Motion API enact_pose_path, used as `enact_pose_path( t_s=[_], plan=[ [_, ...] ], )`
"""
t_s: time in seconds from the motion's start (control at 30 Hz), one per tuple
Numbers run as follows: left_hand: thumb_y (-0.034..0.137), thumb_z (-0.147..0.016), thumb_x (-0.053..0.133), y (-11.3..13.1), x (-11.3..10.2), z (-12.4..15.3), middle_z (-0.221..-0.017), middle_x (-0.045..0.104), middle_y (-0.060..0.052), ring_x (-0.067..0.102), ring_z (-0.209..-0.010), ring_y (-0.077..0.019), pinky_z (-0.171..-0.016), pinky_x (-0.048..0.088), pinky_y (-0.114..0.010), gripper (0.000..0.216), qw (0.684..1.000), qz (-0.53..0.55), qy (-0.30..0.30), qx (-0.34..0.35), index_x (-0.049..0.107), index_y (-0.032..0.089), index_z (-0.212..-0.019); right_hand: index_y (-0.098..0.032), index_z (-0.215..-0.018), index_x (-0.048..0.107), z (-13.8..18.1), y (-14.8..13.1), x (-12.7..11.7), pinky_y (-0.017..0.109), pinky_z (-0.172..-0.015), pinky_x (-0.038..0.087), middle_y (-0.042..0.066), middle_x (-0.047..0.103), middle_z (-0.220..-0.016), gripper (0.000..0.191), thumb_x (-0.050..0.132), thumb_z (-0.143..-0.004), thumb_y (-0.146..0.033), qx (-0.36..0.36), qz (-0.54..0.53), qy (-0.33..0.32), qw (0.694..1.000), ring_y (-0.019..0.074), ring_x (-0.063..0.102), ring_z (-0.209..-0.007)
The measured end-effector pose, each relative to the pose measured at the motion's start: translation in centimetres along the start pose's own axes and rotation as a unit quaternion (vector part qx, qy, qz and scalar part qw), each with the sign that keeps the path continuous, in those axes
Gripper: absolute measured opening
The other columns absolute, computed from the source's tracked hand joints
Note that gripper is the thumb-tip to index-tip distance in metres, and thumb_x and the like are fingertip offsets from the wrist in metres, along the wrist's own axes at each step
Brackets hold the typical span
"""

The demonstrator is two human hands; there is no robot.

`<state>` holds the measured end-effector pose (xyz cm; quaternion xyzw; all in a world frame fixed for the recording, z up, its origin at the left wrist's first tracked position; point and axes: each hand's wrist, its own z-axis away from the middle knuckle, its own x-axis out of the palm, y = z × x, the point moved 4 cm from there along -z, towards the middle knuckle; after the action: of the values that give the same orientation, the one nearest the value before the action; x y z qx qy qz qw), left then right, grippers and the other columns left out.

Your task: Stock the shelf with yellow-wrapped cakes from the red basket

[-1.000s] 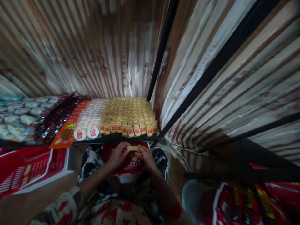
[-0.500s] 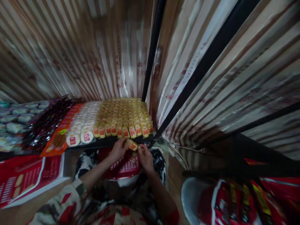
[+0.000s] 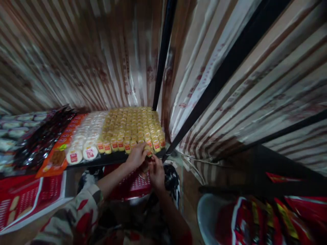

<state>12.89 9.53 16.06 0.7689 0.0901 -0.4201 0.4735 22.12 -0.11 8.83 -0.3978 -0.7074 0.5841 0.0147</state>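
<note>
My left hand [image 3: 137,157] pinches a small yellow wrapped snack cake [image 3: 149,151] with a red label, at the front edge of the shelf. Curled fingers of my right hand [image 3: 156,172] close on its lower right end. Just behind them stand rows of the same yellow wrapped cakes [image 3: 130,127], packed tightly with several labels facing me. Below my hands a red perforated basket [image 3: 135,187] rests between my knees; a small item in it is too blurred to name.
Left along the black shelf [image 3: 95,160] lie white round packets [image 3: 74,156], an orange bag [image 3: 55,161] and dark shiny packets [image 3: 38,143]. A red-and-white box [image 3: 48,190] stands lower left. Black posts [image 3: 201,102] rise before striped curtains. Red packages [image 3: 245,221] are at lower right.
Both hands have moved slightly right and up with the cake, closer to the front row. The cake has turned, and my left hand covers more of it. The view has shifted a little.
</note>
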Motion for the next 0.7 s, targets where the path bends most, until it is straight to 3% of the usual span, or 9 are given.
enact_pose_path(
  t_s=[0.27, 0.43, 0.53, 0.7],
  plan=[
    [0.02, -0.087, 0.043, 1.3, 0.5, -1.3, -0.111, 0.052, -0.007, 0.056, -0.096, -0.0172, -0.085, 0.047, -0.029, 0.026, 0.995, -0.088, -0.045, -0.036, 0.055, 0.018, -0.11, -0.013, -0.122, 0.052, -0.9, -0.4, 0.9, 0.039, -0.088, 0.049, 0.016, 0.052, -0.114, 0.04, 0.035, -0.089, -0.026, -0.03, 0.013, 0.013, 0.999, 0.0204, 0.057, -0.098],
    [0.016, -0.085, 0.043, 0.7, 1.2, -1.8, -0.111, 0.049, -0.007, 0.056, -0.095, -0.0177, -0.085, 0.048, -0.031, 0.027, 0.997, -0.057, -0.025, -0.037, 0.054, 0.02, -0.11, -0.015, -0.129, 0.046, -1.3, -0.9, 1.0, 0.042, -0.093, 0.046, 0.015, 0.049, -0.117, 0.043, 0.035, -0.088, -0.024, -0.039, 0.035, -0.001, 0.999, 0.0219, 0.052, -0.109],
    [0.012, -0.084, 0.042, 0.2, 1.6, -1.8, -0.117, 0.047, -0.008, 0.055, -0.099, -0.0181, -0.087, 0.047, -0.033, 0.037, 0.999, -0.032, -0.017, -0.033, 0.047, 0.021, -0.12, -0.019, -0.131, 0.045, -1.4, -1.1, 1.0, 0.042, -0.095, 0.044, 0.014, 0.046, -0.12, 0.044, 0.036, -0.088, -0.022, -0.054, 0.048, 0.002, 0.997, 0.022, 0.049, -0.113],
    [0.01, -0.083, 0.041, -0.3, 1.6, -1.1, -0.121, 0.043, -0.012, 0.053, -0.102, -0.0177, -0.092, 0.046, -0.033, 0.043, 1.0, 0.015, 0.013, -0.015, 0.039, 0.015, -0.126, -0.018, -0.132, 0.044, -1.6, -1.3, 1.2, 0.041, -0.097, 0.043, 0.014, 0.042, -0.123, 0.046, 0.036, -0.087, -0.019, -0.074, 0.07, 0.002, 0.995, 0.0215, 0.047, -0.115]
  ],
)
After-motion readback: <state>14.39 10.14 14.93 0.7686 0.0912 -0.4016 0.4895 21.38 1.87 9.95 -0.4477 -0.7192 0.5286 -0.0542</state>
